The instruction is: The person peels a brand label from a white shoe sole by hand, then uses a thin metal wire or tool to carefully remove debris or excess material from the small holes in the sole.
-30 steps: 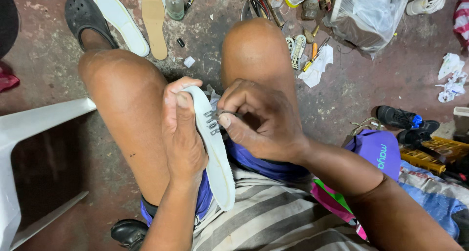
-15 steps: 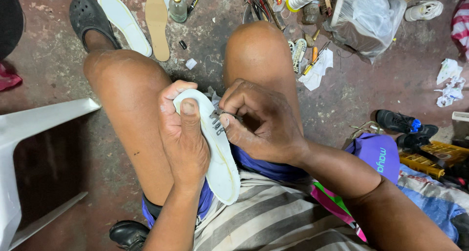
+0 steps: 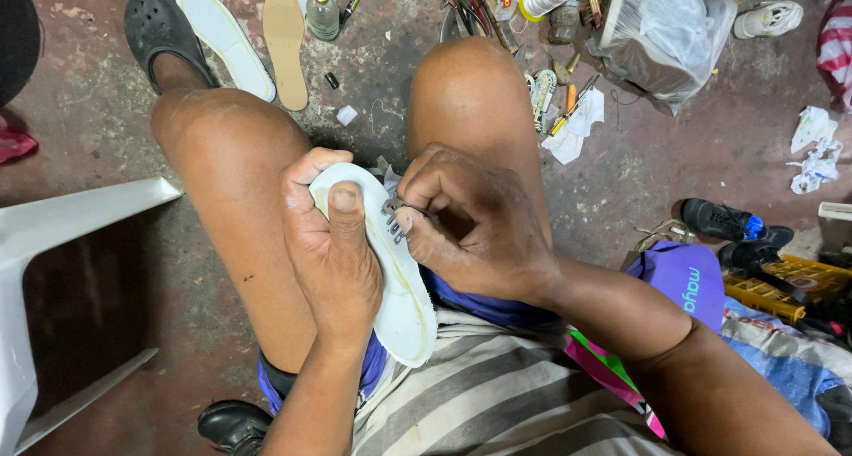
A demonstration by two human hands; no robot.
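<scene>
Stitching a white shoe sole [image 3: 404, 305] held over the lap.
Left hand [image 3: 333, 261] clasps the sole; right hand [image 3: 470, 230] pinches a thin metal tool [image 3: 397, 209] at its edge; next pull probably needs steady grip.

One head-worn view, tipped steeply down over the sitter's own lap, facing forward toward twelve o'clock. It sits close: knees [image 3: 355, 145] and both hands fill the centre, the floor [image 3: 89, 74] ringing them, shoes at three o'clock.
</scene>
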